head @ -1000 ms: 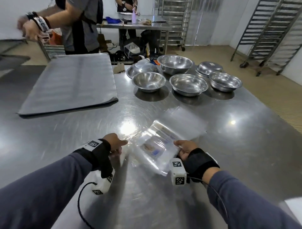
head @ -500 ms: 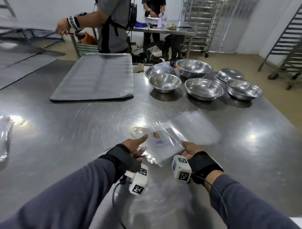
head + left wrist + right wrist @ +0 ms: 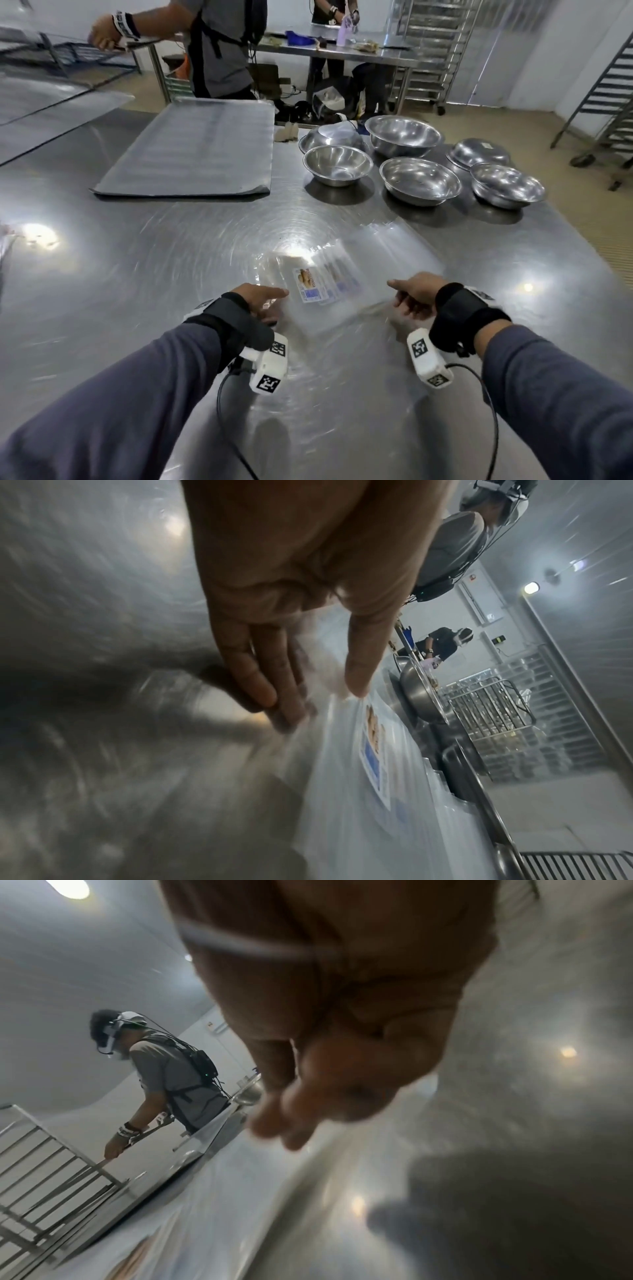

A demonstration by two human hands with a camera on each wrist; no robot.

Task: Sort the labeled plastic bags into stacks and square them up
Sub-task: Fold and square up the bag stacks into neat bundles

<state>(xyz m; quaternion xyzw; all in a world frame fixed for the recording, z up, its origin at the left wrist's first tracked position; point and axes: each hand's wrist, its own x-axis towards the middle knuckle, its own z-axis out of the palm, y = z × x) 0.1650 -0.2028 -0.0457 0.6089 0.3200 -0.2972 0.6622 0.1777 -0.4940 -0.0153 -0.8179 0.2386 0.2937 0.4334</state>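
The table (image 3: 171, 274) is brushed steel, shiny, with swirly scuff marks that catch the ceiling lights. The bags (image 3: 329, 287) are thin clear plastic, glossy and almost invisible against the metal, each with a printed paper-looking label (image 3: 308, 284). The bowls (image 3: 419, 180) are polished steel, mirror-like inside. The big flat sheet (image 3: 195, 150) looks like dull grey metal with faint ridges, more matt than the table. Sleeves (image 3: 137, 411) are soft grey cloth, wrist straps (image 3: 459, 311) black fabric, matt.
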